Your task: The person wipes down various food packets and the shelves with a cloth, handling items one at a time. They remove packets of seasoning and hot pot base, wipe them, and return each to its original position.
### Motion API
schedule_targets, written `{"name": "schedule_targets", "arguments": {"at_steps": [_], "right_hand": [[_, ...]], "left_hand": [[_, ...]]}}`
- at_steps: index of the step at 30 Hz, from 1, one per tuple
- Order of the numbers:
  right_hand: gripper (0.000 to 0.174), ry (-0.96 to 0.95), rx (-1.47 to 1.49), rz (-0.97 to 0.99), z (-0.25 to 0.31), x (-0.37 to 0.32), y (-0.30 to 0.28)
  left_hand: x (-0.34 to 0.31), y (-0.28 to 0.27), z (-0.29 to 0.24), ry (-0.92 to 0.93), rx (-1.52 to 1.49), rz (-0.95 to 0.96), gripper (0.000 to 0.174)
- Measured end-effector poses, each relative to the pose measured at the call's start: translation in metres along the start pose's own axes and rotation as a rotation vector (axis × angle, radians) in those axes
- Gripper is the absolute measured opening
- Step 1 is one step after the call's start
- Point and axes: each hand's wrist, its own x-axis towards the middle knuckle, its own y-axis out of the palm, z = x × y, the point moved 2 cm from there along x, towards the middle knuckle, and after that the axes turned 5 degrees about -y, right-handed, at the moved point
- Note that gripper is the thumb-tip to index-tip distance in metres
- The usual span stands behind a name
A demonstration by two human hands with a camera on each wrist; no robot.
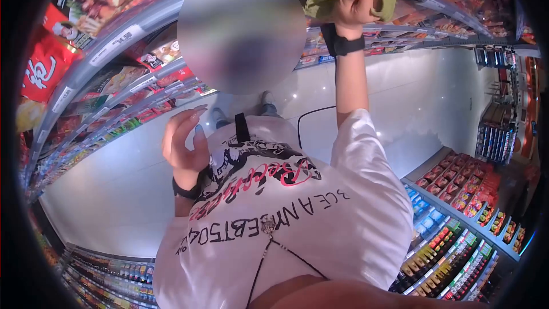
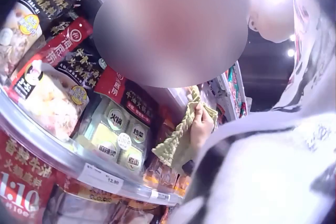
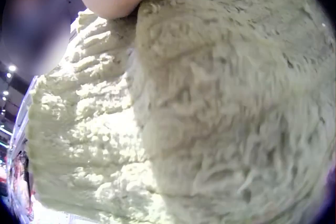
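Note:
In the head view my right hand (image 1: pixel 353 7) grips a crumpled green cloth (image 1: pixel 320 7) at the shelf edge, upper right. The left wrist view shows the same hand (image 2: pixel 201 125) from farther off, with the ribbed cloth (image 2: pixel 170 148) hanging from its fingers beside the shelf front. Folds of the cloth (image 3: pixel 226 103) fill most of the right wrist view, below a bit of bare skin at the top. My left hand (image 1: pixel 186 142) hovers before the shirt, fingers loosely bent, holding nothing.
Curved shelves carry bagged foods, among them a red packet (image 1: pixel 46 60) and a dark-topped pouch (image 2: pixel 118 124). A price rail (image 2: pixel 94 174) runs along the shelf front. Pale floor tiles (image 1: pixel 108 194) lie below. Racks of packaged goods (image 1: pixel 452 194) stand at the lower right.

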Motion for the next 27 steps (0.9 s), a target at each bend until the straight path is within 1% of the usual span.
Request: {"name": "schedule_targets", "arguments": {"at_steps": [2,4,5,6,7,8,9,10,12,13,14,15,16,17,18,19,20,22,23,24,25,26,27], "right_hand": [[0.039,0.052,0.057,-0.181,0.000,-0.008,-0.001],[0.029,0.613,0.325,-0.715,0.009,-0.016,-0.011],[0.024,0.736,0.600,-0.908,0.008,-0.030,-0.023],[0.026,0.777,0.451,-0.874,0.011,-0.034,-0.035],[0.028,0.869,0.246,-0.946,0.015,-0.038,-0.045],[0.033,0.951,0.136,-0.860,0.018,-0.051,-0.053],[0.034,1.149,0.307,-0.948,0.018,-0.065,-0.049],[0.038,1.342,0.476,-1.061,0.021,-0.070,-0.043],[0.043,1.039,0.149,-0.422,0.010,-0.098,-0.007],[0.046,0.842,0.009,-0.117,0.010,-0.112,0.018],[0.050,0.623,-0.121,0.178,0.016,-0.120,0.038],[0.054,0.380,-0.243,0.462,0.025,-0.131,0.051],[0.054,0.382,-0.211,0.463,0.031,-0.130,0.054],[0.059,0.466,-0.104,0.343,0.031,-0.125,0.054],[0.065,0.548,0.000,0.223,0.029,-0.121,0.052],[0.064,0.642,0.113,0.553,0.033,-0.122,0.038],[0.064,0.632,0.133,0.547,0.034,-0.131,0.032],[0.055,0.480,0.148,0.381,0.041,-0.156,0.026],[0.055,0.468,0.174,0.381,0.046,-0.160,0.022],[0.049,0.538,0.176,0.345,0.048,-0.162,0.017],[0.043,0.609,0.174,0.307,0.050,-0.164,0.016],[0.043,0.596,0.187,0.308,0.054,-0.175,0.017],[0.040,0.822,0.427,0.192,0.057,-0.194,0.015]], "left_hand": [[0.001,0.008,-0.006,0.034,0.019,-0.001,0.024],[0.004,0.013,-0.013,0.009,0.108,-0.006,0.024],[0.002,0.015,-0.014,-0.008,0.079,-0.029,0.022],[0.001,0.017,-0.017,-0.001,0.092,-0.030,0.022],[-0.001,0.018,-0.018,-0.046,0.095,-0.043,0.022],[-0.002,0.020,-0.019,-0.090,0.099,-0.061,0.021],[-0.005,0.024,-0.019,-0.138,0.106,-0.080,0.021],[-0.005,0.030,-0.021,-0.140,0.125,-0.085,0.021],[-0.009,0.046,-0.028,-0.272,0.084,-0.048,0.022],[-0.008,0.052,-0.030,-0.279,0.097,-0.017,0.024],[-0.010,0.056,-0.031,-0.296,0.130,-0.031,0.024],[-0.012,0.061,-0.031,-0.333,0.110,0.019,0.025],[-0.014,0.064,-0.029,-0.365,0.084,0.066,0.026],[-0.015,0.066,-0.025,-0.373,0.103,0.049,0.026],[-0.020,0.069,-0.018,-0.430,0.027,0.043,0.026],[-0.025,0.071,-0.007,-0.484,-0.054,0.036,0.025],[-0.033,0.076,0.013,-0.485,-0.042,0.017,0.025],[-0.056,0.089,0.070,-0.723,-0.295,-0.072,0.023],[-0.061,0.090,0.095,-0.731,-0.176,-0.085,0.023],[-0.061,0.087,0.116,-0.738,-0.059,-0.095,0.023],[-0.044,0.076,0.114,-0.607,-0.014,-0.183,0.025],[-0.021,0.062,0.107,-0.478,0.031,-0.266,0.026],[-0.005,0.045,0.112,-0.441,0.080,-0.382,0.027]]}}
